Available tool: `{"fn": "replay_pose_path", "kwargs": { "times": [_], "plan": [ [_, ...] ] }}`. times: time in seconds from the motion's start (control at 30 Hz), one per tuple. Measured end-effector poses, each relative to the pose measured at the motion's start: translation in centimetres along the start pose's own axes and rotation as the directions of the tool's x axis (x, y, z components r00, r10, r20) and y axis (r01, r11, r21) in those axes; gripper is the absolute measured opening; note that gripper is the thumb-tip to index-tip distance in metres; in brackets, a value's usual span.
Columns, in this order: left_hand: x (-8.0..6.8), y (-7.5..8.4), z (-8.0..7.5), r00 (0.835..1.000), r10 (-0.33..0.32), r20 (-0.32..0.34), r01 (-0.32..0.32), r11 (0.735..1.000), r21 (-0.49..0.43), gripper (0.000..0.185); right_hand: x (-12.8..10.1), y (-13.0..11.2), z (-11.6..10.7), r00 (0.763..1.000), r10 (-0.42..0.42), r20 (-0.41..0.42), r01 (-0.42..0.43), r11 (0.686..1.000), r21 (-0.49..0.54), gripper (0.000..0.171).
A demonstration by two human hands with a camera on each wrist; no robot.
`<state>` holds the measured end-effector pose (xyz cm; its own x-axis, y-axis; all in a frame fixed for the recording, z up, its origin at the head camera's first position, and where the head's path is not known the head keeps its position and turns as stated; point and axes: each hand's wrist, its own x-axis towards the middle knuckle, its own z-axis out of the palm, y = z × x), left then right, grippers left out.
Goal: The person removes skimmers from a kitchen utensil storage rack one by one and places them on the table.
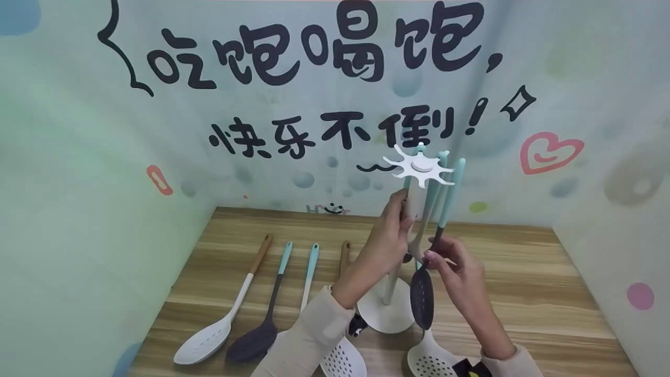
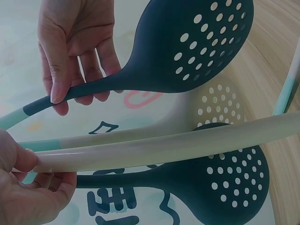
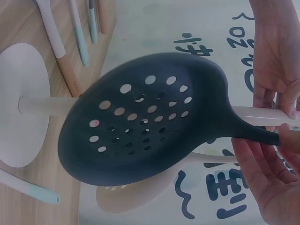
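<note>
In the head view, a white utensil stand with a round base, an upright pole and a star-shaped hanger top stands on the wooden desk near its front middle. The left hand is curled round the stand's pole, fingers wrapped about it below the hanger. The right hand pinches the neck of a dark grey perforated skimmer with a mint-green handle, which hangs from the hanger with its head pointing down, just beside the pole. Other mint-handled utensils hang next to it. To the left, lying flat on the desk, are a white slotted spoon with a wooden handle and a dark spoon with a mint handle.

In the left wrist view, the left hand grips the cream-white pole, thumb pressed on top. Above it the right hand holds the skimmer's thin neck between thumb and fingers. A second dark perforated head shows below the pole.

In the right wrist view, the skimmer's dark bowl fills the middle, in front of the pole and the round white base. The right hand holds its neck at the right edge; the left hand clasps the pole beyond it.
</note>
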<state>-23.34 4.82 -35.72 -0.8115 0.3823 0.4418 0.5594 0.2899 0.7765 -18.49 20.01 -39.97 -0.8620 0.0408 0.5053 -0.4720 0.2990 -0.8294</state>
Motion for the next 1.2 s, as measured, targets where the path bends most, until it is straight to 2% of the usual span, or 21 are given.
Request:
{"fn": "replay_pose_path", "kwargs": {
  "times": [0.2,0.5,0.67,0.9,1.2],
  "plan": [
    [0.0,0.0,0.0,1.000,-0.002,-0.002,0.002,1.000,0.016,0.045,-0.2,-0.1,-0.4,1.000,0.020,0.001,-0.020,0.999,-0.030,0.023],
    [-0.1,0.2,0.0,0.999,-0.045,0.007,0.045,0.999,0.029,0.046,-0.8,0.2,-1.3,0.999,0.053,-0.005,-0.053,0.997,-0.056,0.022],
    [-0.1,0.1,0.0,1.000,-0.027,-0.004,0.027,0.999,0.044,0.045,-1.0,0.7,-1.8,0.996,0.085,-0.014,-0.086,0.992,-0.095,0.021],
    [0.0,0.1,0.0,1.000,-0.011,-0.008,0.011,1.000,0.020,0.046,-1.3,1.4,-2.5,0.996,0.090,-0.024,-0.092,0.989,-0.116,0.021],
    [0.0,0.0,0.1,1.000,0.025,-0.017,-0.024,0.999,0.031,0.045,-1.6,2.7,-3.8,0.984,0.178,-0.006,-0.176,0.967,-0.187,0.022]
  ]
}}
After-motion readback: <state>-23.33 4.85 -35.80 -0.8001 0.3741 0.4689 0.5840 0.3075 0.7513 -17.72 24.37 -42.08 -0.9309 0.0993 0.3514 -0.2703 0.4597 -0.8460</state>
